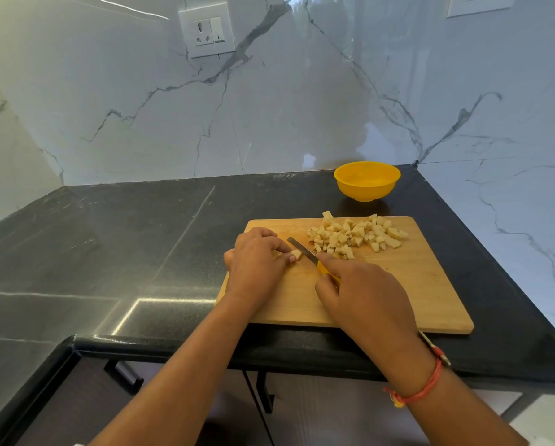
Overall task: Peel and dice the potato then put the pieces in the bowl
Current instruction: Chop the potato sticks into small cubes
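A wooden cutting board [414,284] lies on the black counter. My left hand [257,262] pinches a small pale potato piece [296,254] against the board. My right hand [363,294] grips a knife [302,250] by its yellow handle, the blade lying just right of that piece. A heap of diced potato [356,235] sits at the board's far right part. A yellow bowl [367,180] stands behind the board near the wall; it looks to hold no potato.
The black counter [125,252] stretches to the left and meets marble walls at the back and right. A wall socket [207,30] is high on the back wall. Cabinet doors with dark handles [125,375] are below the counter's front edge.
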`<control>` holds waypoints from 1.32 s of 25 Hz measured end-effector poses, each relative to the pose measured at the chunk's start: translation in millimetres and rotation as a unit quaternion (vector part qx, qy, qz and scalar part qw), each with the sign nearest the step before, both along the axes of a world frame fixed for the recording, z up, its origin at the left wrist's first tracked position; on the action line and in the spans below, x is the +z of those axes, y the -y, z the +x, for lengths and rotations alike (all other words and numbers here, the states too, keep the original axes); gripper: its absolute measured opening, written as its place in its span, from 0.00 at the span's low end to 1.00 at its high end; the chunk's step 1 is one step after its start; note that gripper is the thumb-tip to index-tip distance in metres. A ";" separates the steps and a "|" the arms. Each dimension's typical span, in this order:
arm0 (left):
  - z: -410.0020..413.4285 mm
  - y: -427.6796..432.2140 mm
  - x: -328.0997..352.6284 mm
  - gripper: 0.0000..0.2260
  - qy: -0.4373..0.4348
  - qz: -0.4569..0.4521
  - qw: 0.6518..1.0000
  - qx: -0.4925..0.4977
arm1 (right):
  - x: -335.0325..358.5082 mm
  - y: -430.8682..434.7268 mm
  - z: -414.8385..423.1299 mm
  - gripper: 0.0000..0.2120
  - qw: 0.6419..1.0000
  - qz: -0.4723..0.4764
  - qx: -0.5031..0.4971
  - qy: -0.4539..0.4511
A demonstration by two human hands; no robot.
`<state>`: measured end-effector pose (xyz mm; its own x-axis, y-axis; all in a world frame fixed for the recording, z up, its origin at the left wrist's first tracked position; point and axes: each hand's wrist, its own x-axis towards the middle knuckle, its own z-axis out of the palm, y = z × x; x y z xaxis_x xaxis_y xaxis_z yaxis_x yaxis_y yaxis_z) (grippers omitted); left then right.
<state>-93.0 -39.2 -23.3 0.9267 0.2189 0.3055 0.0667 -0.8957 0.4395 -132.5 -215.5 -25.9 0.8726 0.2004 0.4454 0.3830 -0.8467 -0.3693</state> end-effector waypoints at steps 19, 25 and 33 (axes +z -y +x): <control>-5.2 -6.4 -5.2 0.09 0.009 -0.056 0.998 -0.020 | 7.4 25.7 -24.8 0.22 0.997 -0.072 -0.020 -0.003; -6.7 -6.6 -3.4 0.06 0.006 -0.062 0.998 -0.017 | 8.5 -3.4 -8.8 0.21 1.000 -0.025 0.006 -0.004; -5.4 -3.7 -7.4 0.05 0.031 -0.051 0.998 -0.004 | 9.1 10.5 -14.4 0.23 0.996 -0.075 0.024 -0.042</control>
